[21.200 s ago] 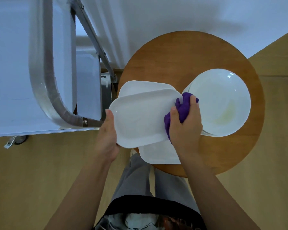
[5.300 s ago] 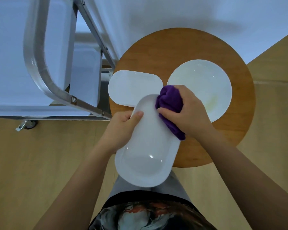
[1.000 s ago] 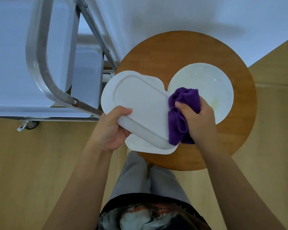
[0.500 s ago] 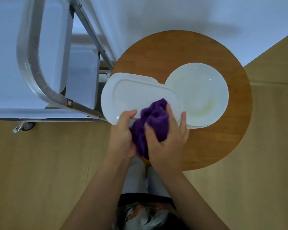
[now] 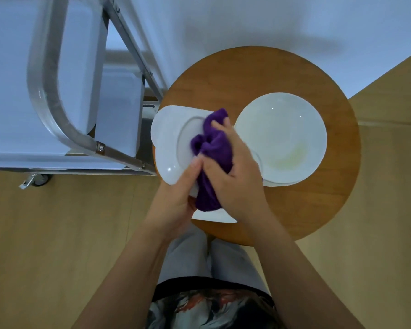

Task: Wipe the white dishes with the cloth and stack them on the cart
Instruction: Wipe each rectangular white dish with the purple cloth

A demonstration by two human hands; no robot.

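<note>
Since half a second ago our right hand (image 5: 233, 172) has pushed the bunched cloth (image 5: 211, 148) up across the dish (image 5: 169, 148), which our left hand (image 5: 176, 198) grips; still wiping, next we lift it to the cart (image 5: 45, 96) at upper left.

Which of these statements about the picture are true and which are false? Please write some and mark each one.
1. The right hand grips a purple cloth. True.
2. The round plate lies on the cart. False: it lies on the round wooden table.
3. The left hand holds the oblong white dish at its near edge. True.
4. The round plate looks spotless. False: a yellowish smear shows in it.
5. The cloth is green. False: it is purple.
</note>
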